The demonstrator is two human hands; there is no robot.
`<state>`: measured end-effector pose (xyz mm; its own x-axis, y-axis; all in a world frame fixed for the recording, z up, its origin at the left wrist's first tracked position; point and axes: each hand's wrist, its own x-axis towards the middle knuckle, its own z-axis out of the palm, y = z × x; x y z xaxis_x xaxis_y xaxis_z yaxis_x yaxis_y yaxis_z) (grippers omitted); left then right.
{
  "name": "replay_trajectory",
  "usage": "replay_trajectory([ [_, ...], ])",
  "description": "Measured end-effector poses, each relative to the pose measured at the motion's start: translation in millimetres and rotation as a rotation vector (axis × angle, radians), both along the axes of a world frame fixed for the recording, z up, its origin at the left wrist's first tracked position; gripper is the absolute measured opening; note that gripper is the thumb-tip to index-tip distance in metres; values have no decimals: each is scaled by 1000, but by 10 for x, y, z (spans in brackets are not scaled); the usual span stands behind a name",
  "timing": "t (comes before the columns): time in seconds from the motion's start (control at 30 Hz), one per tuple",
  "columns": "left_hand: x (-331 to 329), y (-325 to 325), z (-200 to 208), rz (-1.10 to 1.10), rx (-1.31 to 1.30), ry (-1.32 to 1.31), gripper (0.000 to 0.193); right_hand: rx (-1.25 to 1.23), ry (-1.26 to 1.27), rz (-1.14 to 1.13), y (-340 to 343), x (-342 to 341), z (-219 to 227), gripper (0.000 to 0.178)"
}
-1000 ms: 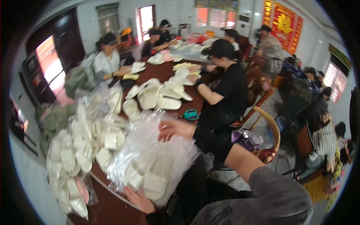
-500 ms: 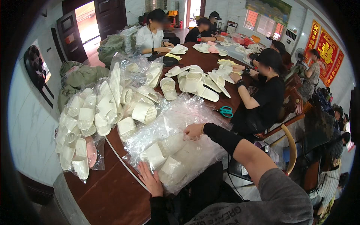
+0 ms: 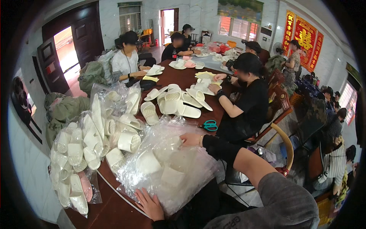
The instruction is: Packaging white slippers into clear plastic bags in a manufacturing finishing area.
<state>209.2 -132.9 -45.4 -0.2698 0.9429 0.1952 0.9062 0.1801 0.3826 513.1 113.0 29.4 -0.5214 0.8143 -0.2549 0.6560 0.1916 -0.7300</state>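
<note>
A large clear plastic bag (image 3: 194,162) lies in front of me, with pale slippers (image 3: 148,163) showing blurred beneath its film. On the bag's far right side, my right hand (image 3: 191,140) is closed, fingers bunched on the plastic; the exact pinch is partly hidden. Fingers spread, my left hand (image 3: 150,205) rests flat by the near left edge of the same bag, at the table's edge. Just left of the bag is a heap of white slippers in clear bags (image 3: 91,141), with one pink slipper (image 3: 85,186) among them.
Loose white slippers (image 3: 173,101) are piled on the brown table (image 3: 110,191) beyond the bag. Teal-handled scissors (image 3: 209,125) lie to its right. Co-workers sit along both sides, the nearest in black (image 3: 244,103) at the right. A wooden chair (image 3: 288,149) stands by my right arm.
The view has tilted upward. My right hand has shifted a little to the right, and the plastic now lies cloudier over the slippers. My left hand remains spread near the bag's edge.
</note>
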Motion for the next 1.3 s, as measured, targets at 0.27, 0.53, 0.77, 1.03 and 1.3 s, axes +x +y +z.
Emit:
replay_trajectory([
  [0.27, -307, 95, -119, -163, -28, -472, 57, -133, 462, -79, 8, 448, 22, 41],
  [0.53, -394, -43, 575, 316, 331, -1439, 50, -207, 480, -80, -445, -310, -704, 40],
  [0.77, -393, 96, 386, 202, -197, -1567, 73, -393, 603, -121, -531, -314, -653, 41],
  [1.03, -475, 303, 244, 249, -265, -1251, 73, -336, 656, -26, -522, -577, -859, 39],
  [1.3, -1268, 551, -664, 293, -932, -2087, 51, -242, 547, -41, -502, -733, -1020, 36],
])
